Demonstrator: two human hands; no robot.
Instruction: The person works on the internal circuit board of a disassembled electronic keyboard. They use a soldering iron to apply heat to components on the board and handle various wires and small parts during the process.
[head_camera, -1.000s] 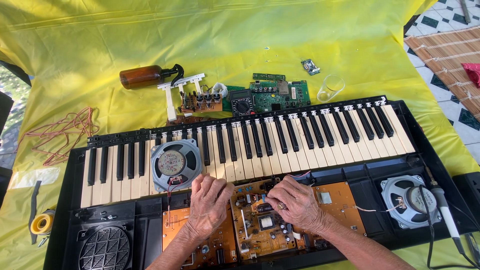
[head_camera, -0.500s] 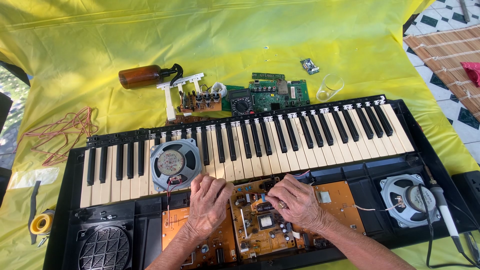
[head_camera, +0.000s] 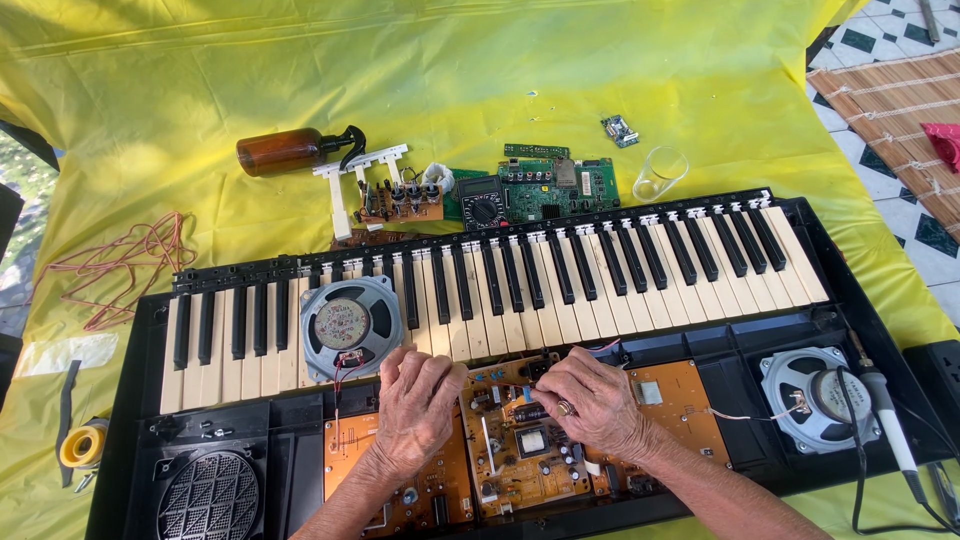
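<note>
Left hand: the left hand (head_camera: 418, 405) lies palm down on the brown circuit board (head_camera: 520, 450) inside the opened keyboard (head_camera: 560, 275), fingers curled together at the board's upper edge; what they pinch I cannot tell.
Right hand: the right hand (head_camera: 590, 398), a ring on one finger, rests on the same board just beside the left, fingertips bunched near a black component; whether it grips anything is hidden.
Board: it sits in the case's lower half, below the keys, between the two hands.
Change: against the earlier frames both hands stay in the same spot, barely shifted.
Loose speaker: a round speaker (head_camera: 345, 325) lies on the white keys, just left of the left hand.
Right side: another speaker (head_camera: 815, 398) sits in the case, with a soldering iron (head_camera: 880, 400) lying across it.
Behind keyboard: an amber bottle (head_camera: 290, 152), a green circuit board (head_camera: 555, 185) and a clear cup (head_camera: 660, 172) on the yellow sheet (head_camera: 480, 70).
</note>
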